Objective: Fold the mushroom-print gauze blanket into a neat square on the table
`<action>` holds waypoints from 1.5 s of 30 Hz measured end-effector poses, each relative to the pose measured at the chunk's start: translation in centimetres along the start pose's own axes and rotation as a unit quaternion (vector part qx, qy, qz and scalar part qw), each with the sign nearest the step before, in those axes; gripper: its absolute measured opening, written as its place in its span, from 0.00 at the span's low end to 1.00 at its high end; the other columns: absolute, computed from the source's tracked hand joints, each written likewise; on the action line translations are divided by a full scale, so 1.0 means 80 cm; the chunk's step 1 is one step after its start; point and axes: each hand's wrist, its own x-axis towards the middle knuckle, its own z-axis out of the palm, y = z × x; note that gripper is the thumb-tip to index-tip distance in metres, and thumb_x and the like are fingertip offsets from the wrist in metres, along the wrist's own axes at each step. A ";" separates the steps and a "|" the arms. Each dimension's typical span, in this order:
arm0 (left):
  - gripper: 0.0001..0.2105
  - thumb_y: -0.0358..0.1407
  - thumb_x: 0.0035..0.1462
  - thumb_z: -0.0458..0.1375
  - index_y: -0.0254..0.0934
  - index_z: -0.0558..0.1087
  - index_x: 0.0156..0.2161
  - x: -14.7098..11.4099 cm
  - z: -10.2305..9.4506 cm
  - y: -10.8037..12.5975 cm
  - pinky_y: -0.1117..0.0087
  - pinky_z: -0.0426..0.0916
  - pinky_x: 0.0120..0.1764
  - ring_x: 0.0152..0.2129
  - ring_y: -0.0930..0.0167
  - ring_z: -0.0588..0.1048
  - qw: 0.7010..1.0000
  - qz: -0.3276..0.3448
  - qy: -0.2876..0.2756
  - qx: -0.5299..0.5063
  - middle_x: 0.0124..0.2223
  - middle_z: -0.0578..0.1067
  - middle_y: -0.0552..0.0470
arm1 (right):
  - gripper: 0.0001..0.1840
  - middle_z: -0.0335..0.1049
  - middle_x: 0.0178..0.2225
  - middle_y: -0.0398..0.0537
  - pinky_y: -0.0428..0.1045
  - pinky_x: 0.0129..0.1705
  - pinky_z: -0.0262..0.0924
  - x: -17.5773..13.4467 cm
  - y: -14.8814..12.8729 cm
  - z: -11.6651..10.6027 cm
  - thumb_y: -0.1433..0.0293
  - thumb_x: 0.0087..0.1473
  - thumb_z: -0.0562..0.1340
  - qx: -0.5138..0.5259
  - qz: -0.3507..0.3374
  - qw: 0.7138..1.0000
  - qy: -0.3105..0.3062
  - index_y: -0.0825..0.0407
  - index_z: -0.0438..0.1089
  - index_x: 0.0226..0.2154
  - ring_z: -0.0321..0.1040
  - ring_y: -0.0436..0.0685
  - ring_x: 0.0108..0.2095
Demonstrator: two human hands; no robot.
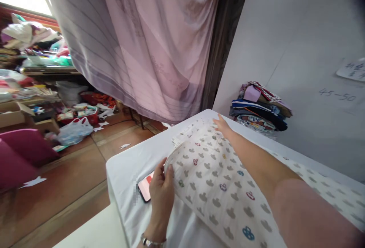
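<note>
A thin white cloth (pixel 209 183) printed with grey and coloured mushroom-like shapes spreads over the white-covered table (pixel 125 164). My left hand (pixel 163 185) pinches its left edge, thumb on top, and lifts it slightly. Stretched out to the far end of the cloth, my right hand (pixel 222 125) touches it with the fingers apart. My right forearm crosses over the cloth. Just left of my left hand, a phone (pixel 145 190) with a lit screen lies on the table, partly hidden by the hand.
Folded clothes (pixel 258 107) are piled by the grey wall (pixel 279 35) beyond the table. A pink curtain (pixel 159 42) hangs behind. To the left, a cluttered shelf (pixel 48 71), a plastic bag (pixel 75 131) and a magenta chair (pixel 25 156) stand on the tiled floor, with scraps lying about.
</note>
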 end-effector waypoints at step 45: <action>0.17 0.28 0.57 0.47 0.31 0.69 0.50 0.043 0.022 0.053 0.66 0.63 0.45 0.46 0.63 0.71 0.886 0.116 -0.072 0.443 0.47 0.74 0.39 | 0.24 0.68 0.32 0.49 0.46 0.25 0.58 -0.462 0.168 -0.151 0.79 0.54 0.46 -0.512 -0.331 0.792 -0.041 0.52 0.63 0.52 0.65 0.55 0.30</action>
